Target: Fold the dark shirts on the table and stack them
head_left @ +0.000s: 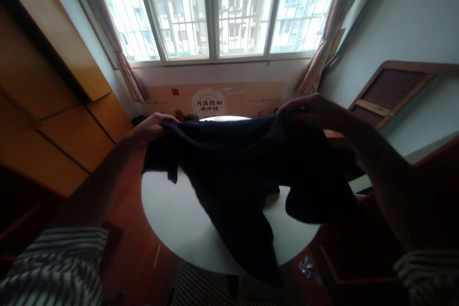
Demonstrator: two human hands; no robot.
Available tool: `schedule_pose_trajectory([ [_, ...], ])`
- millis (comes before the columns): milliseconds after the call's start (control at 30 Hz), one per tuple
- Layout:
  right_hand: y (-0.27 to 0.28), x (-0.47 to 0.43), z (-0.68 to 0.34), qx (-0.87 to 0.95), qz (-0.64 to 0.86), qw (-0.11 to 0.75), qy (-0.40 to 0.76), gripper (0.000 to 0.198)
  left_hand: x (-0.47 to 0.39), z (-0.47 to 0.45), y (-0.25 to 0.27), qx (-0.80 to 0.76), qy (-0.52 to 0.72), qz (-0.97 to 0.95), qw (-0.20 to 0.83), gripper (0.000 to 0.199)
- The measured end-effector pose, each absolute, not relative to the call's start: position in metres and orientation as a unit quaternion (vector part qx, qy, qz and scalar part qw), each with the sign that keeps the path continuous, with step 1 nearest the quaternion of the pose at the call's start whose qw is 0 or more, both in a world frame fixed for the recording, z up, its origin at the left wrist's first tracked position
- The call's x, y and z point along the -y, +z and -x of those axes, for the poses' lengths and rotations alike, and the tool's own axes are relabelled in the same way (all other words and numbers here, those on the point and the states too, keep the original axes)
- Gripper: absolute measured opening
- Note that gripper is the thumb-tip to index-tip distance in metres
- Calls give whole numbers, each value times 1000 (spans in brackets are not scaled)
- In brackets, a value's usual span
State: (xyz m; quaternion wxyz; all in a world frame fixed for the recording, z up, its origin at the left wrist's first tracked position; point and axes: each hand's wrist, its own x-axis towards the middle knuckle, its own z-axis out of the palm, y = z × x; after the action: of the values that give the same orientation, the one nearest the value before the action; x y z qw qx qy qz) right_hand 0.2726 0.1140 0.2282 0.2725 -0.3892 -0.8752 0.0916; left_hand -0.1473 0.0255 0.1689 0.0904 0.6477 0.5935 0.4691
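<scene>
A dark navy or black shirt [229, 162] hangs stretched between both my hands over the round white table [172, 215]. My left hand [156, 124] grips its upper edge at the left, and a short sleeve-like part drapes below it. At the upper right, my right hand [303, 106] is closed on the cloth, its fingers partly lost in shadow. The lower part of the shirt falls at a slant past the table's near edge, with a wide flap hanging at the right. Folds and details of the dark cloth are hard to make out.
Behind the table, a printed banner [258, 93] stands below the barred window [244, 14]. Wooden cabinets [68, 138] line the left side. At the right is a wooden chair back [398, 86]. Small shiny items [306, 267] lie on the reddish floor.
</scene>
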Motion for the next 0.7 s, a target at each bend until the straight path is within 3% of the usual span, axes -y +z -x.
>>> schedule_pose_trajectory([
  [100,238,-175,-238,800,516,294,-84,36,-68,132,184,-595,449,-667,16,31],
  [233,217,-211,-201,757,590,236,-152,33,-116,112,188,-604,409,-683,-43,22],
  [333,166,-183,-196,813,546,158,-123,28,-115,92,154,-596,353,-718,-73,19],
  [467,80,-102,-214,913,402,75,-13,28,-55,75,67,-509,268,-818,-18,24],
  [633,3,-29,-252,901,397,170,38,56,2,95,-8,-509,171,-844,12,63],
  [700,-14,-20,-261,887,415,196,37,50,4,106,-15,-533,145,-834,12,58],
])
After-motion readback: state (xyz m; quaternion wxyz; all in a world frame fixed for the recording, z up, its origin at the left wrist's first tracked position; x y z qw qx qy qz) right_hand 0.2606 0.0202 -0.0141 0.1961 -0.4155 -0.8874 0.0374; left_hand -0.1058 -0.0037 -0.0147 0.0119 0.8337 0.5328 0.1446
